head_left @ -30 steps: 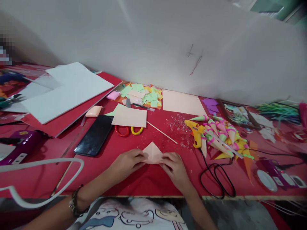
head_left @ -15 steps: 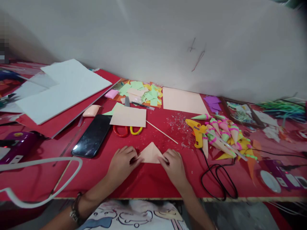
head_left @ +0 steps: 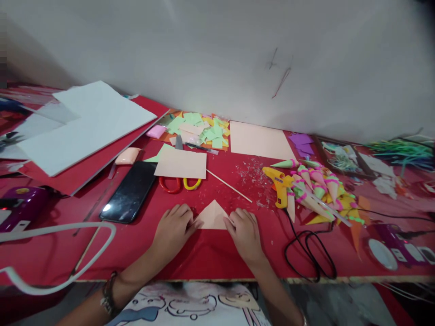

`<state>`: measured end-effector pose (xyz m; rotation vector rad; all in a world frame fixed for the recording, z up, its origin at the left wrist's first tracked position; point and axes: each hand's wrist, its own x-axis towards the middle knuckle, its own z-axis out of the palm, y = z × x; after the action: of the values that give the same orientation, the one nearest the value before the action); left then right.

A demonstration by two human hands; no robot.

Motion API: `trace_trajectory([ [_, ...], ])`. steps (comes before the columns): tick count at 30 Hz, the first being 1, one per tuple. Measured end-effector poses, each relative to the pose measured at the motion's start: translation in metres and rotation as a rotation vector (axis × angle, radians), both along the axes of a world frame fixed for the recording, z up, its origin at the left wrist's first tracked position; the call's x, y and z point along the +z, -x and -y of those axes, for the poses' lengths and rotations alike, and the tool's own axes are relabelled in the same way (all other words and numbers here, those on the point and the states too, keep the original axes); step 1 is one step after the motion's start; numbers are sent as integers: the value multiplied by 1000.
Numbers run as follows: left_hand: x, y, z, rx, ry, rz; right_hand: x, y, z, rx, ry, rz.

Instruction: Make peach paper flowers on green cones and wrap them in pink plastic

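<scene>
A peach paper triangle (head_left: 213,216), point away from me, lies on the red table between my hands. My left hand (head_left: 176,225) pinches its left corner with curled fingers. At the right corner, my right hand (head_left: 243,231) holds the paper between thumb and fingers. Just beyond is a flat peach paper sheet (head_left: 181,164), covering part of a pair of scissors whose red and yellow handles (head_left: 170,184) stick out on the near side. A thin stick (head_left: 229,185) lies to the right of that sheet.
A black phone (head_left: 131,192) lies to the left. On the right are a yellow glue gun (head_left: 280,185) with a looped black cord (head_left: 316,253) and a heap of paper cones (head_left: 319,185). White boards (head_left: 91,127) and paper scraps (head_left: 214,133) are farther back.
Both hands stay on the triangle's corners, with their fingers shifting slightly. The whole view has moved a little; nothing else has visibly changed place.
</scene>
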<state>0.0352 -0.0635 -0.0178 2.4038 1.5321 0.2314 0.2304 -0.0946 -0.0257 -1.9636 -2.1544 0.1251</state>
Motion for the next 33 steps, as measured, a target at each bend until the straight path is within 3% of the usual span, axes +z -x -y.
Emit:
trace_trajectory([
  [16, -4, 4, -3, -52, -20, 8, -1, 3, -5, -17, -16, 76],
  [24, -5, 28, -14, -256, 49, 120, -1, 4, -6, -30, -25, 88],
  [28, -5, 37, -25, -431, 70, 73, 1, 5, -5, -32, -21, 94],
  [33, -1, 40, -36, -529, 41, 2, 4, 10, -2, -18, -69, 116],
])
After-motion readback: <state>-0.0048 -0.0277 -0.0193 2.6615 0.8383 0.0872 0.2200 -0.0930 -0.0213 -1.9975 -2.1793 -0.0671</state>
